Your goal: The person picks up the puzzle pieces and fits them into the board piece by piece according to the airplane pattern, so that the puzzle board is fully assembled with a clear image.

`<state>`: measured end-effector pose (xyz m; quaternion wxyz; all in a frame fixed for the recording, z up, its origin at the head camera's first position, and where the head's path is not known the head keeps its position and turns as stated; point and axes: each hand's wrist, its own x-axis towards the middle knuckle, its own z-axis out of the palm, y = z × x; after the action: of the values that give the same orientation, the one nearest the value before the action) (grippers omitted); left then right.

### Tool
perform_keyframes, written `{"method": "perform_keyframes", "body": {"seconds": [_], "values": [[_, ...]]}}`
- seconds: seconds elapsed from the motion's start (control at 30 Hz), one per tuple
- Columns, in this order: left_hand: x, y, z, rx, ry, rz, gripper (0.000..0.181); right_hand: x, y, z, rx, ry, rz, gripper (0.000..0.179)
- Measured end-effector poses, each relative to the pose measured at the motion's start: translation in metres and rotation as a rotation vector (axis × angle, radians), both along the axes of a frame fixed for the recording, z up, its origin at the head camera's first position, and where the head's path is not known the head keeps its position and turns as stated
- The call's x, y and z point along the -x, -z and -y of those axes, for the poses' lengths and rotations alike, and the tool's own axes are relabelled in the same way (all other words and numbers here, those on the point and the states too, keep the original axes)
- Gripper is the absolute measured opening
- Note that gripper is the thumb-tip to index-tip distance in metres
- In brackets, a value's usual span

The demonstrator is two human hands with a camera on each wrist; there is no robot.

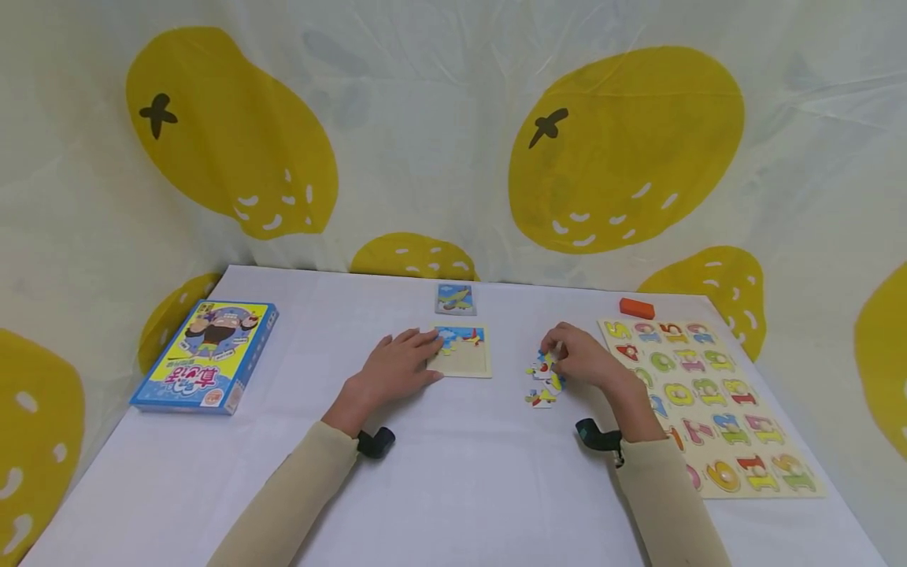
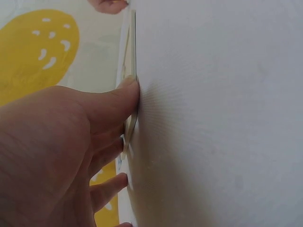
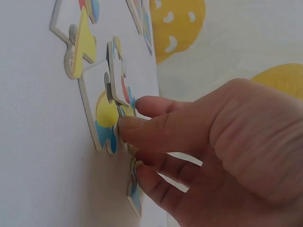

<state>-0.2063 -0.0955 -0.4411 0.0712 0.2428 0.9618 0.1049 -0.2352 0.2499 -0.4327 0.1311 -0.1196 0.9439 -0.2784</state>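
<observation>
A small wooden jigsaw tray [image 1: 468, 366] lies mid-table, its upper part filled with a blue sky picture and a red shape. My left hand [image 1: 400, 366] rests at the tray's left side with fingers spread and fairly straight. In the left wrist view the thumb [image 2: 116, 101] touches the tray's edge [image 2: 132, 47]. To the right, loose jigsaw pieces [image 1: 542, 398] lie in an overlapping heap. My right hand [image 1: 584, 358] reaches into it from the right. Up close, thumb and fingertips pinch a jigsaw piece [image 3: 127, 111], mostly hidden by the fingers; a yellow-and-blue piece [image 3: 105, 111] lies beside it.
Behind the tray lies a small picture card [image 1: 455, 299]. At the right are a wooden number board [image 1: 701, 417] and an orange block [image 1: 636, 308]. A blue and yellow box [image 1: 205, 354] sits at the left. A lemon-print curtain [image 1: 425, 142] hangs behind the table.
</observation>
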Motion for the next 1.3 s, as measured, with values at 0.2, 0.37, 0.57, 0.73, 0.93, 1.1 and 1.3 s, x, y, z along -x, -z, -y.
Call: {"method": "perform_keyframes", "body": {"seconds": [0.2, 0.37, 0.57, 0.73, 0.93, 1.1, 1.3], "values": [[-0.0008, -0.0009, -0.0004, 0.005, 0.001, 0.0, 0.066, -0.0009, -0.0021, 0.0028, -0.004, 0.03, 0.041, 0.028], [0.0, -0.0005, -0.001, 0.011, -0.005, 0.004, 0.066, -0.0019, -0.0039, 0.0052, -0.042, 0.053, 0.046, 0.029], [0.0012, 0.0008, -0.0014, 0.026, -0.008, 0.005, 0.067, -0.002, -0.0054, 0.006, -0.06, 0.08, 0.045, 0.027], [0.0013, 0.0014, -0.0011, 0.029, -0.01, 0.006, 0.067, -0.002, -0.0057, 0.0051, -0.06, 0.093, 0.052, 0.023], [0.0017, 0.0019, -0.0012, 0.025, -0.012, 0.001, 0.066, -0.0014, -0.0064, 0.0027, -0.054, 0.088, 0.04, 0.023], [0.0018, 0.0016, -0.0013, 0.028, -0.013, 0.003, 0.066, -0.0005, -0.0051, 0.002, -0.052, 0.088, 0.025, 0.023], [0.0018, 0.0024, -0.0014, 0.022, -0.015, 0.005, 0.066, -0.0009, -0.0038, 0.0049, -0.028, 0.108, 0.053, 0.02]]}}
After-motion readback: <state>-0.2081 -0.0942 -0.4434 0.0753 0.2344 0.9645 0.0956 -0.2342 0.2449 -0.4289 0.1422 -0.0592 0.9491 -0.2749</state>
